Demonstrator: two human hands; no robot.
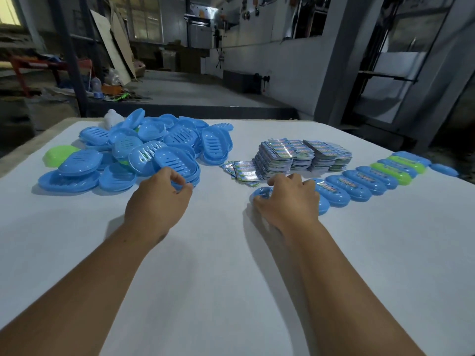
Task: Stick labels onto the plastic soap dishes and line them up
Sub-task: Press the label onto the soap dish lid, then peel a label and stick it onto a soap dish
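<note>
The right hand [288, 199] is lying over the nearest blue soap dish [263, 194], which is sitting flat on the white desk [231, 265] at the near end of a diagonal row; its fingers [259, 199] are curling down around the dish's left rim and gripping it, and the palm is hiding most of the dish, so whether a label is already on it cannot be told. The left hand [162, 199] is reaching to the near edge of the loose pile of soap dishes [144, 152], its fingers [180, 179] bending and closing on the rim of the nearest blue slotted dish [177, 163] in a pinch.

The row of labelled dishes [359, 179] is running away to the right from the right hand, each dish touching or just beside the next (mostly blue, with two green ones near the far end), and each is showing a colourful strip label along its top. The pile is made of oval blue trays with drain slots, lying tilted over one another, with a green dish [57, 154] at its left edge. Between pile and row, stacks of printed labels [300, 155] are standing, with a few loose labels [241, 169] fanning out just beside the right hand's fingers.
</note>
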